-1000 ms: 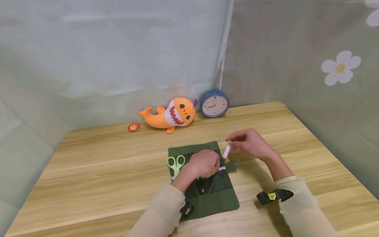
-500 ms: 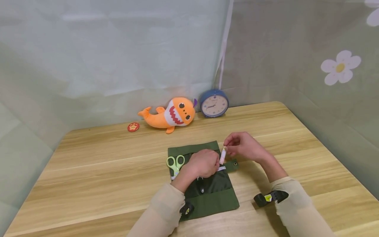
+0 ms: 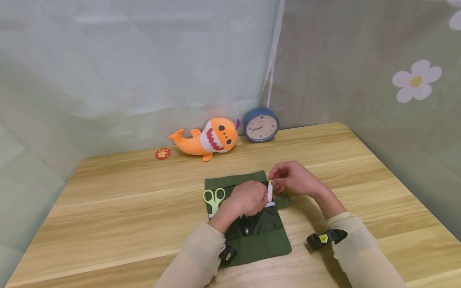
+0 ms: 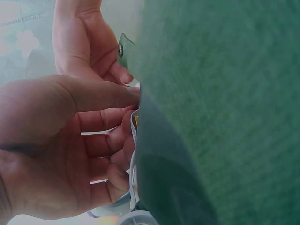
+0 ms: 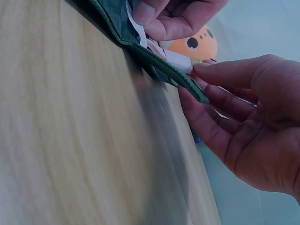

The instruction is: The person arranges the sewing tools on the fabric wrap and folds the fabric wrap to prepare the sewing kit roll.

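A dark green fabric roll (image 3: 259,245) lies unfolded on the table, with a white elastic band (image 3: 269,204) across it. My left hand (image 3: 248,198) is over the roll; the right wrist view shows its thumb and fingers pinching the band (image 5: 136,26). My right hand (image 3: 293,178), at the roll's far right edge, pinches the yellowish end of a small white tube (image 3: 270,193) with pink markings. The tube's lower end is at the band; whether it is under it is hard to tell. Green-handled scissors (image 3: 214,199) sit in the roll's left side.
A snap tab (image 3: 282,201) sticks out on the roll's right. Below my left hand, a partly hidden dark tool (image 3: 246,231) lies on the roll. Along the back stand an orange plush shark (image 3: 205,140), a blue clock (image 3: 261,125) and a red round badge (image 3: 162,153).
My right hand has moved left and slightly down, bringing the white tube from beside the roll to the elastic band and turning it more upright. My left hand has stayed in place.
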### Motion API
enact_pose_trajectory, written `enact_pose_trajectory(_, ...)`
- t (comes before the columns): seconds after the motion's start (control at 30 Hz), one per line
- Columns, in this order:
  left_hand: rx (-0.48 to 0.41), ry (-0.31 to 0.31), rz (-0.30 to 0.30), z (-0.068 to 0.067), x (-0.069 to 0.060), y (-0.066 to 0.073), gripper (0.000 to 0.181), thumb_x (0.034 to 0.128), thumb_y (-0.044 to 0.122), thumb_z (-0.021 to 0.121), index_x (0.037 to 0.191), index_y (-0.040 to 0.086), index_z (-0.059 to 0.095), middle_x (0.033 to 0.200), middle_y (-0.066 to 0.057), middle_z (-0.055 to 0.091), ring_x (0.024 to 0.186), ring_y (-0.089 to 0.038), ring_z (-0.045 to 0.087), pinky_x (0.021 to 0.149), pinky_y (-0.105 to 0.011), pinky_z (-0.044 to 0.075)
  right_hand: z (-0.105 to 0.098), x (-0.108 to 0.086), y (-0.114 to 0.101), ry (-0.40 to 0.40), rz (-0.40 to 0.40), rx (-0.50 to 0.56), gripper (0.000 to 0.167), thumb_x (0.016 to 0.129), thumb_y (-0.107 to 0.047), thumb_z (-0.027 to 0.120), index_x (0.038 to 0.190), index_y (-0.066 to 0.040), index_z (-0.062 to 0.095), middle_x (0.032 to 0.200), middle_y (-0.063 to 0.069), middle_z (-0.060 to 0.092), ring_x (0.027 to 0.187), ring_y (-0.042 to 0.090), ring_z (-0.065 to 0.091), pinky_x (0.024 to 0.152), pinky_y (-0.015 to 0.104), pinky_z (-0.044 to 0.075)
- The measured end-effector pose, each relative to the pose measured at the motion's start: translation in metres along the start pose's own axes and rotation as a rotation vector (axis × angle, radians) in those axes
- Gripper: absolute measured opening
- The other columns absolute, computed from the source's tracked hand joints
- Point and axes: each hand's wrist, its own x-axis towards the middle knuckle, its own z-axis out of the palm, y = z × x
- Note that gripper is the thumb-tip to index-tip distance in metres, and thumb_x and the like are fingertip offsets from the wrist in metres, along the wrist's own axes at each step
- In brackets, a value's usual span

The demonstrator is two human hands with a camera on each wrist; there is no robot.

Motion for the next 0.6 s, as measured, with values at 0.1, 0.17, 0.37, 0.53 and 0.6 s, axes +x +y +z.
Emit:
enact_pose_trajectory(0.1, -0.005, 0.009, 0.011, 0.008, 0.007, -0.006, 0.042, 0.1048, 0.022, 0.061, 0.063, 0.019, 0.056, 0.066, 0.002, 0.052, 0.067, -0.015, 0.055, 0.054, -0.031, 0.044, 0.002, 0.003, -0.001, -0.01, -0.004, -0.003, 0.01, 0.097, 0.003, 0.065, 0.106, 0.005, 0.069, 0.092, 0.015, 0.07, 0.073, 0.021, 0.065, 0.067, 0.032, 0.058)
enact_pose_trajectory(0.17, 0.011, 0.03, 0.023, 0.016, 0.014, -0.012, 0.04, 0.1032, 0.021, 0.061, 0.063, 0.02, 0.058, 0.066, 0.003, 0.053, 0.068, -0.015, 0.056, 0.054, -0.033, 0.045, 0.003, 0.004, -0.001, -0.014, -0.008, 0.001, 0.009, 0.097, 0.003, 0.065, 0.105, 0.004, 0.07, 0.091, 0.015, 0.07, 0.072, 0.021, 0.064, 0.066, 0.032, 0.058)
enact_pose_trajectory(0.37, 0.014, 0.042, 0.037, 0.031, 0.027, -0.023, 0.038, 0.0998, 0.019, 0.06, 0.062, 0.023, 0.057, 0.065, 0.004, 0.052, 0.067, -0.015, 0.056, 0.053, -0.034, 0.045, 0.003, 0.006, 0.0, -0.044, -0.013, -0.009, 0.01, 0.097, 0.004, 0.064, 0.105, 0.003, 0.07, 0.09, 0.014, 0.069, 0.071, 0.019, 0.064, 0.065, 0.033, 0.058)
enact_pose_trajectory(0.53, 0.011, 0.021, 0.02, 0.006, 0.005, -0.005, 0.035, 0.1015, 0.016, 0.061, 0.066, 0.017, 0.058, 0.069, 0.001, 0.054, 0.069, -0.016, 0.056, 0.055, -0.033, 0.046, 0.004, 0.008, 0.001, -0.112, -0.018, -0.005, 0.01, 0.097, 0.004, 0.063, 0.104, 0.002, 0.07, 0.089, 0.011, 0.069, 0.074, 0.017, 0.063, 0.067, 0.032, 0.057)
enact_pose_trajectory(0.6, 0.011, 0.017, 0.01, 0.0, -0.001, -0.001, 0.033, 0.1031, 0.016, 0.06, 0.07, 0.014, 0.058, 0.072, 0.0, 0.055, 0.072, -0.016, 0.056, 0.056, -0.031, 0.046, 0.005, 0.008, 0.002, -0.142, -0.023, -0.016, 0.011, 0.097, 0.005, 0.063, 0.103, 0.002, 0.071, 0.087, 0.009, 0.068, 0.075, 0.017, 0.061, 0.067, 0.03, 0.055)
